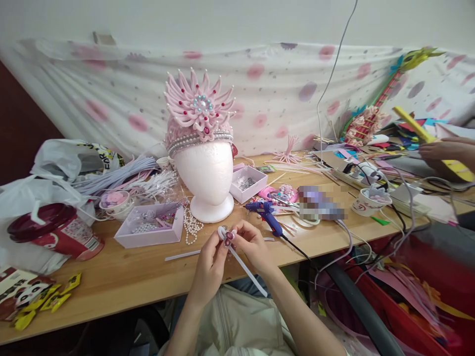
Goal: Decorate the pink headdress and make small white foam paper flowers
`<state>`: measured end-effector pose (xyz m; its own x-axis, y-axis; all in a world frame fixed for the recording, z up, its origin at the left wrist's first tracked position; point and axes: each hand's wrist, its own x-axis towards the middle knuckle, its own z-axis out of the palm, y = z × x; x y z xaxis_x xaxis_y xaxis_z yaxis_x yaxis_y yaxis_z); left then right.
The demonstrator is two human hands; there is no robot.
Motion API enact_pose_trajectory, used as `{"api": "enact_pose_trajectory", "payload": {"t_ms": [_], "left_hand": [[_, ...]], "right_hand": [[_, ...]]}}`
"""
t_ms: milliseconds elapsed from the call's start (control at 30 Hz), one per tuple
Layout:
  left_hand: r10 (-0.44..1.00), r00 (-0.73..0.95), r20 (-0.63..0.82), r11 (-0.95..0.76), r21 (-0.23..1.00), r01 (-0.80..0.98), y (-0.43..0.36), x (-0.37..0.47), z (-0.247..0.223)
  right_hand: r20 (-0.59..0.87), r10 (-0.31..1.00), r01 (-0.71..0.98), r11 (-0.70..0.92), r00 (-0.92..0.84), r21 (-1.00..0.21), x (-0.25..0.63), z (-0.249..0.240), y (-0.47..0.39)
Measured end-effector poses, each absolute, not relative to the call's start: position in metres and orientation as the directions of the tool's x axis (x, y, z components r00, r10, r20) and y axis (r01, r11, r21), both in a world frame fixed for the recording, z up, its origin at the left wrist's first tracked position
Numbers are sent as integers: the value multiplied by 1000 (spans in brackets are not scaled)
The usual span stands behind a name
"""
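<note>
Together, the left hand (pixel 208 271) and right hand (pixel 255 246), fingers nearly closed, pinch a looped white strip (pixel 248 272) just below the frame's centre, its tail slanting lower right. Behind, a white mannequin head (pixel 204 173) stands on the surface (pixel 133 267), near a blue glue gun (pixel 266 213).

Twelve o'clock: pale sheet (pixel 282 99), pink and purple spots, along wall (pixel 222 22). Two: long-necked craft piece (pixel 388 92), slanting, yellow-green top. Three: white power strip (pixel 419 207). Four: red container (pixel 458 277) with coloured strips (pixel 411 291). Eight: yellow wrapped sweets (pixel 55 298) beside panda-print packet (pixel 22 291). Nine: red drink cup (pixel 76 238), dark lid (pixel 40 222); white plastic bag (pixel 55 157) behind.
</note>
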<state>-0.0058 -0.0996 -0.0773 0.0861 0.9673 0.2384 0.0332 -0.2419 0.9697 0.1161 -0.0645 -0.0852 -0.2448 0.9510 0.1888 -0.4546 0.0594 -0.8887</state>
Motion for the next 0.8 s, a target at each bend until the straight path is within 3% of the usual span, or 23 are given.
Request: {"api": "enact_pose_trajectory", "payload": {"t_ms": [167,300,567,800], "left_hand": [[963,69,261,-263,965,18,-100,-4,-74],[955,79,287,-291,956,43,-99,-3,-74],[957,68,283,-285,958,19,-100,1,-74],[954,58,296,-300,947,115,-101,2,-76]], "right_hand": [[107,950,-654,-118,-293,-748,117,-80,-70],[96,937,-708,-184,-336,-682,118,-73,-73],[355,895,-532,169,-269,-830,130,-72,-71],[362,898,-411,240,-249,-879,141,-65,-73]]}}
